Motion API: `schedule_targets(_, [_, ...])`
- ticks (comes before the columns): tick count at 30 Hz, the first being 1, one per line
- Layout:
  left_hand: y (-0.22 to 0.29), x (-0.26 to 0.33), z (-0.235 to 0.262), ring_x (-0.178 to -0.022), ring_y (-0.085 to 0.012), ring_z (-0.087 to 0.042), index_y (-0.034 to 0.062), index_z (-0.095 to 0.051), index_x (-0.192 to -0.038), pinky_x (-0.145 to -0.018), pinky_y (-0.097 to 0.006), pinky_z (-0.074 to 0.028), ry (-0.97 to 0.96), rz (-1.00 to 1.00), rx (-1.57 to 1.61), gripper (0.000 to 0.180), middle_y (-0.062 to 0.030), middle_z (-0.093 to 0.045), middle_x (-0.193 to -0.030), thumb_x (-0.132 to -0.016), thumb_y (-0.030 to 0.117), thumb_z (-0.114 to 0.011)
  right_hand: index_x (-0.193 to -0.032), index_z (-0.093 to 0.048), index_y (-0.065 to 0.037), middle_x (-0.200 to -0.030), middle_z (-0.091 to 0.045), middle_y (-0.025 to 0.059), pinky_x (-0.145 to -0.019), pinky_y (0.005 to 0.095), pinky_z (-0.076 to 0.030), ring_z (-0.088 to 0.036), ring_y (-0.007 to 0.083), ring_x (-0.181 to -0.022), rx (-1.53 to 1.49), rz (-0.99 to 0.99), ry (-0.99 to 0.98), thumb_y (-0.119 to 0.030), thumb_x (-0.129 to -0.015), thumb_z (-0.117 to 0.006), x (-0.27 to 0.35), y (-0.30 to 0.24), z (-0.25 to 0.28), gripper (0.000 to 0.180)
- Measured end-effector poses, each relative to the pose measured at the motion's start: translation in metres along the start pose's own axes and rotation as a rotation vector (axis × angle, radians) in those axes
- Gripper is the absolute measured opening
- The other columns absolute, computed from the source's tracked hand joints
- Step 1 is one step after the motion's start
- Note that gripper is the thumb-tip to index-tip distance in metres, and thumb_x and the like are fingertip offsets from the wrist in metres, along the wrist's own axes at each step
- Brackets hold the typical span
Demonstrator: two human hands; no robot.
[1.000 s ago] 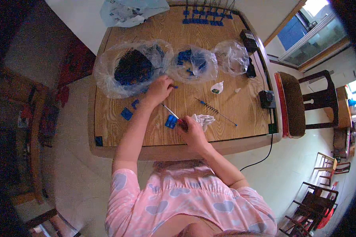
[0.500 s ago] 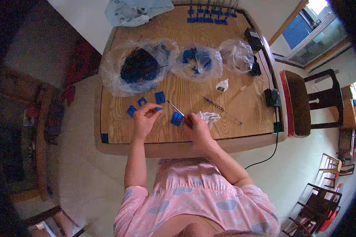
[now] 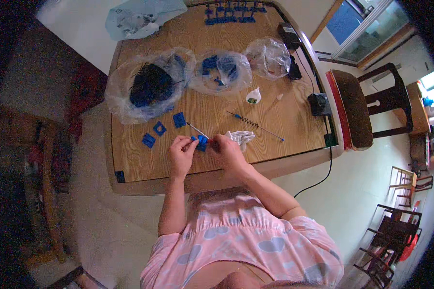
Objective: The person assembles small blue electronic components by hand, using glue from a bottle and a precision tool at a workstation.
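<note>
My left hand (image 3: 182, 153) pinches a small blue plastic piece (image 3: 194, 138) between thumb and fingertips. My right hand (image 3: 227, 150) is closed on the handle of a screwdriver (image 3: 197, 131), whose metal shaft points up and to the left. Between the two hands a larger blue plastic part (image 3: 202, 142) lies on the table, partly hidden by the fingers. I cannot tell whether the small piece touches it. Up and to the left are a flat blue part (image 3: 179, 119), a blue part with a round hole (image 3: 159, 128) and another blue block (image 3: 148, 139).
Right of my hands lie crumpled white cloth (image 3: 241, 138) and a thin rod with a black spring (image 3: 248, 120). Beyond stand a white bottle (image 3: 253, 96) and clear plastic bags (image 3: 115, 98) of parts. Several blue assemblies (image 3: 231, 18) line the far edge; black adapters (image 3: 319, 104) sit at right.
My left hand has come right with the small blue piece, close to the larger blue part and my right hand. The right hand keeps the screwdriver. The whole view has shifted and turned slightly.
</note>
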State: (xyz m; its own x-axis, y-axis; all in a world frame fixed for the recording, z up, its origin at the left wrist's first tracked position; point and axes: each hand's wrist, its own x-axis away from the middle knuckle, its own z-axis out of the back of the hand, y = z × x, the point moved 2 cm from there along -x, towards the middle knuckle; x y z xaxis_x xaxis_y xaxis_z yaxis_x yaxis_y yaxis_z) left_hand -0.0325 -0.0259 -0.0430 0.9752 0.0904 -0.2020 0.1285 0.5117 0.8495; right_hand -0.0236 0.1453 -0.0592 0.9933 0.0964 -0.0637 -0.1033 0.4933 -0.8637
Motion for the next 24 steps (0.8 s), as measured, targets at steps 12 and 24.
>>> schedule_targets(12, [-0.011,0.001,-0.004,-0.075,-0.0066,-0.057,0.0042,-0.066,-0.101,-0.069,-0.022,-0.047,0.037,0.134,0.367,0.017,0.0014,-0.064,-0.084,-0.084,0.005,-0.069,-0.088,-0.056,-0.001,-0.086,-0.061,0.0221,-0.07,0.0476,-0.047,-0.059,0.0412,-0.084,-0.04,0.025,-0.013,-0.013,-0.081,-0.063,0.0,0.002,0.0,0.016])
schedule_targets(24, [0.006,0.006,-0.002,-0.073,-0.0091,-0.059,0.0006,-0.068,-0.097,-0.066,-0.024,-0.048,0.033,0.005,0.092,0.014,-0.0037,-0.064,-0.082,-0.084,0.003,-0.067,-0.092,-0.056,0.0,-0.087,-0.06,0.0209,-0.071,0.0451,-0.048,-0.058,0.0412,-0.084,-0.094,0.055,0.008,-0.011,-0.077,-0.063,0.002,-0.007,0.002,0.02])
